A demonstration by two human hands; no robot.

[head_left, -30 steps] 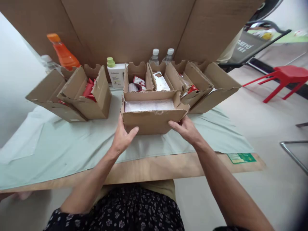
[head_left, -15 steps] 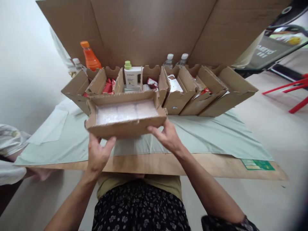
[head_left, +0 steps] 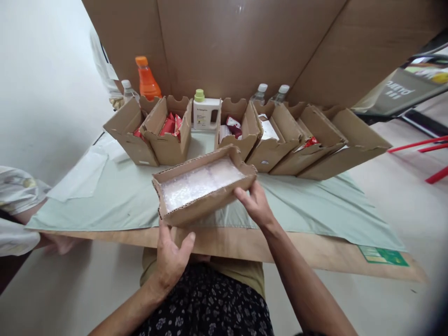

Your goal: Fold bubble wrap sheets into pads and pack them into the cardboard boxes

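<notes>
A cardboard box (head_left: 199, 210) with clear-wrapped contents (head_left: 205, 179) is held tilted above the front of the cloth-covered table. My right hand (head_left: 257, 203) grips its right end, thumb on the front wall. At the box's lower left corner is my left hand (head_left: 173, 254), its thumb spread away and its other fingers partly hidden under the box. Behind stand several cardboard boxes, among them one with red packets (head_left: 171, 126) and one with a dark red and white packet (head_left: 234, 127). A white jug with a green cap (head_left: 206, 113) stands in a gap between boxes.
An orange bottle (head_left: 148, 84) and clear bottles stand at the back before a large cardboard panel (head_left: 241, 46). White sheets (head_left: 82, 175) lie at the left of the green cloth (head_left: 311, 205). Another person's leg (head_left: 31, 212) shows at the far left. Red stool legs (head_left: 420, 144) are at right.
The held box has moved away from the row, toward me, and its left end has swung nearer. Both hands moved with it. A gap now shows in the row before the jug.
</notes>
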